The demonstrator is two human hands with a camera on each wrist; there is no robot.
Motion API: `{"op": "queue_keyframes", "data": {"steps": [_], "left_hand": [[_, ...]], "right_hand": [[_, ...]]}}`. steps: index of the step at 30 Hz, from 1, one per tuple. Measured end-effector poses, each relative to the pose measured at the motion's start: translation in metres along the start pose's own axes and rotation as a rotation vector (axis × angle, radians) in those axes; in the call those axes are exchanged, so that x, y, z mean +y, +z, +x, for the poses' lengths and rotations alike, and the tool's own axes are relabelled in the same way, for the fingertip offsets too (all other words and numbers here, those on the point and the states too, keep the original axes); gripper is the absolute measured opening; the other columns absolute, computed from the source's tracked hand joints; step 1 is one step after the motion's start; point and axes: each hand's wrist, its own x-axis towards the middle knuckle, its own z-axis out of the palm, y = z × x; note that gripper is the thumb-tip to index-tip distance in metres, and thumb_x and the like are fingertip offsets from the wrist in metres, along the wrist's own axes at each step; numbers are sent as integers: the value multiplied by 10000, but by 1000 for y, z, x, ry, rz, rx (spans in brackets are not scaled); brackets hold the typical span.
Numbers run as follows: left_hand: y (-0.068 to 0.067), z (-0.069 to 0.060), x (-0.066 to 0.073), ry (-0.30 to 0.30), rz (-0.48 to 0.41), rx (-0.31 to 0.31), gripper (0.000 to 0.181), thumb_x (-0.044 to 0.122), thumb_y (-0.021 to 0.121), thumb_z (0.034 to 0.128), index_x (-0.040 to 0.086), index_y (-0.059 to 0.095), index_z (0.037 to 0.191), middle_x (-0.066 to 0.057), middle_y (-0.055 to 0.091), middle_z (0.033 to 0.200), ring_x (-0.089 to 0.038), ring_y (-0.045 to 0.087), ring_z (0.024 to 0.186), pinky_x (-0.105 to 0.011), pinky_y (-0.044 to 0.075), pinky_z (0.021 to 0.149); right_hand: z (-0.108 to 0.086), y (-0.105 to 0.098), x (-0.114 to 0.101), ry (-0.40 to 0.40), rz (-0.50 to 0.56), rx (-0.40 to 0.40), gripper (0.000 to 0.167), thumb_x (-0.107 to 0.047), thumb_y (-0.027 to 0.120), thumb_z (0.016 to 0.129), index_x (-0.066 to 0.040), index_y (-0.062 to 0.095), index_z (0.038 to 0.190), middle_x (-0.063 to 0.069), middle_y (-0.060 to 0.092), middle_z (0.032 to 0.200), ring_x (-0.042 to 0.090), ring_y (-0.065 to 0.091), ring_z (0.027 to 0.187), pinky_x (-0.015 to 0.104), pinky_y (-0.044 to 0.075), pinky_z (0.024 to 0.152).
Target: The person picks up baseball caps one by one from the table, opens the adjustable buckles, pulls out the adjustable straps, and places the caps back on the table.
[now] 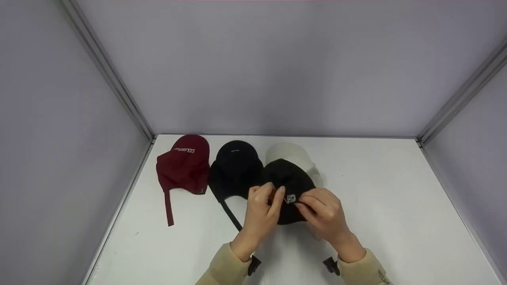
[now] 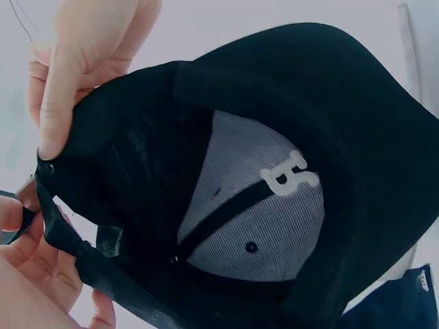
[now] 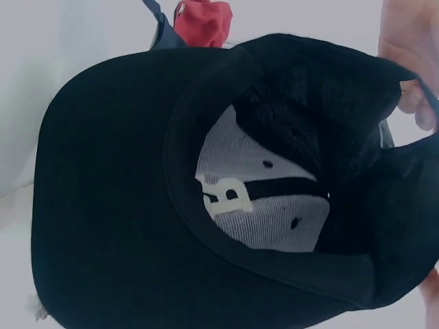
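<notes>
A black baseball cap (image 1: 287,176) is held up between both hands, its back strap and metal buckle (image 1: 291,198) towards me. My left hand (image 1: 261,209) pinches the strap beside the buckle. On the buckle's other side, my right hand (image 1: 326,211) grips the cap's rear edge between thumb and fingers. The left wrist view looks into the cap (image 2: 322,68), with its grey striped front lining and the back of an embroidered letter (image 2: 291,175). In the right wrist view the brim (image 3: 103,192) covers much of the left side.
To the left on the white table (image 1: 396,206) lie a dark red cap (image 1: 184,170) and a dark cap (image 1: 237,168), each with a loose strap trailing towards me. A white cap (image 1: 291,152) sits partly hidden behind the held one. Grey walls (image 1: 277,79) enclose the table.
</notes>
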Motion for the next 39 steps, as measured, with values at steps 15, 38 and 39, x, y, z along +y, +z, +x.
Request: {"op": "queue_keyframes", "data": {"steps": [15, 38, 39], "left_hand": [[1, -5, -9, 121, 50, 18, 82, 167, 622, 963, 111, 648, 909, 52, 609, 784, -81, 548, 698, -361, 409, 778], [3, -3, -20, 214, 182, -80, 78, 167, 664, 953, 100, 697, 975, 10, 688, 945, -136, 631, 887, -382, 436, 835], [3, -2, -20, 218, 182, -81, 78, 167, 661, 955, 100, 696, 975, 11, 687, 944, -133, 630, 888, -379, 436, 833]], "right_hand": [[-1, 4, 0, 57, -19, 17, 195, -173, 666, 951, -7, 753, 895, 50, 672, 788, 195, 604, 643, 327, 488, 600], [-2, 6, 9, 221, -46, -70, 123, -164, 699, 926, -56, 759, 925, 17, 717, 849, 172, 665, 730, 340, 521, 641], [-1, 5, 9, 230, -46, -76, 107, -150, 714, 911, -56, 763, 929, 18, 719, 849, 173, 666, 728, 343, 521, 639]]}}
